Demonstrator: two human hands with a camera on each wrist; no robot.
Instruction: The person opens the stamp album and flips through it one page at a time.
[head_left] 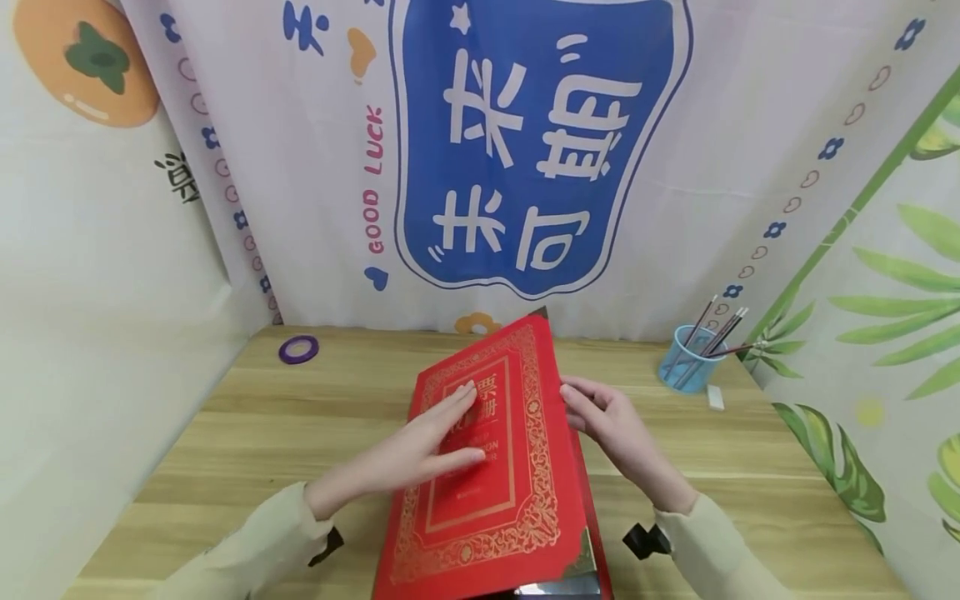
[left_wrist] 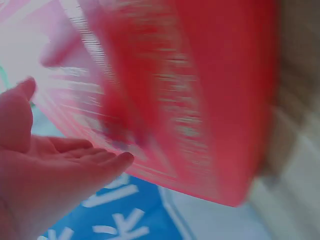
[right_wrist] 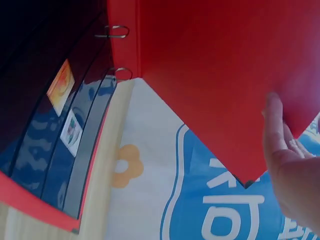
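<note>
A red stamp album (head_left: 480,467) with gold lettering and an ornate gold border lies on the wooden table, its front cover raised at a slant. My right hand (head_left: 611,425) grips the cover's free right edge, and one finger lies against its plain red inner side (right_wrist: 210,65). Over the outer face, my left hand (head_left: 427,442) is spread with straight fingers and the thumb apart; whether it touches is unclear. Under the cover, the right wrist view shows metal rings (right_wrist: 117,32) and dark pages (right_wrist: 45,135) bearing two small stamps (right_wrist: 71,132).
At the table's back left lies a purple roll of tape (head_left: 298,349). A blue mesh cup (head_left: 686,367) holding several pencils stands at the back right, beside a white eraser (head_left: 716,397). Printed cloth (head_left: 322,208) hangs behind the table.
</note>
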